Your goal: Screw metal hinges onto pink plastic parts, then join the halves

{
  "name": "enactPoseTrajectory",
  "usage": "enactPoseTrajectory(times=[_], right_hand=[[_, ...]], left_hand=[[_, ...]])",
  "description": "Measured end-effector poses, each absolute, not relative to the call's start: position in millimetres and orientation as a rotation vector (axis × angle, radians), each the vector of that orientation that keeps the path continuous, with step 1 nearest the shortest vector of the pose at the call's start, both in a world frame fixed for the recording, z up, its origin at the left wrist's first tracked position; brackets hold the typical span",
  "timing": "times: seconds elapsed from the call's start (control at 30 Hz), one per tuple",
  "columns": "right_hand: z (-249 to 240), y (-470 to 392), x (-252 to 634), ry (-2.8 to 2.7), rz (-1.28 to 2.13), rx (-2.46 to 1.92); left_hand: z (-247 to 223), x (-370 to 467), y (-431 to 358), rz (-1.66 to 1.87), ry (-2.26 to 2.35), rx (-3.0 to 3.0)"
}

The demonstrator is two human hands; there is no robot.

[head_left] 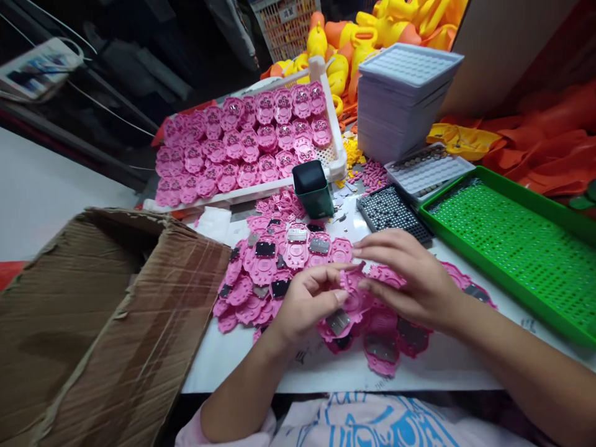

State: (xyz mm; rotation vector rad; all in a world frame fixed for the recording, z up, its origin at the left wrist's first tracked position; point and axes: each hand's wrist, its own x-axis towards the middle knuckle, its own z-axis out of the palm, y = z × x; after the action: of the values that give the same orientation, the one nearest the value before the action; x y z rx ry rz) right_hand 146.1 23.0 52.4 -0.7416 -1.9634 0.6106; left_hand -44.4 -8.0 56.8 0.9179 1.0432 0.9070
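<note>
My left hand pinches a pink plastic casing by its left side, thumb on top and fingers curled behind. On its right my right hand has the fingers stretched out and apart, with the thumb tip at the casing's edge. A heap of similar pink casings spreads under and around both hands. Many in the heap bear a silver or black rectangular plate, such as the silver plate just below my left thumb. What lies directly beneath my right palm is hidden.
Behind the heap stand a dark green cup-like container and a white crate with rows of pink casings. A black perforated tray, a green tray and stacked white trays are rightward. A cardboard box borders the left.
</note>
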Motion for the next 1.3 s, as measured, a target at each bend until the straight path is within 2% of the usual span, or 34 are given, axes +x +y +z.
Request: enactPoseTrajectory(times=[0.13, 0.27, 0.47, 0.63, 0.87, 1.07, 1.3], right_hand=[[56.3, 23.5, 145.7, -2.11, 0.574, -0.496], [59.2, 24.4, 148.4, -2.058, 0.614, -0.558], [60.2, 22.3, 147.7, -1.848, 0.667, -0.825], [52.8, 20.9, 143.8, -1.878, 0.685, -0.892], [45.2, 18.7, 141.5, -1.952, 0.486, -0.839], [43.3, 12.8, 132.9, -1.83, 0.595, -0.87], [45.2, 10.5, 134.4, -1.877, 0.499, -0.844]], left_hand=[[56.6, -42.6, -10.3, 0.873, 0.968, 0.927], [57.3, -39.4, -9.9, 0.91, 0.985, 0.84], [50.8, -35.9, -5.6, 1.171, 1.188, 0.835], [47.2, -33.3, -8.6, 1.093, 1.132, 0.739], [45.8, -28.4, -16.5, 1.05, 0.963, 0.694], [41.9, -25.3, -22.5, 1.035, 0.938, 0.764], [43.1, -25.0, -25.6, 1.11, 0.89, 0.623]])
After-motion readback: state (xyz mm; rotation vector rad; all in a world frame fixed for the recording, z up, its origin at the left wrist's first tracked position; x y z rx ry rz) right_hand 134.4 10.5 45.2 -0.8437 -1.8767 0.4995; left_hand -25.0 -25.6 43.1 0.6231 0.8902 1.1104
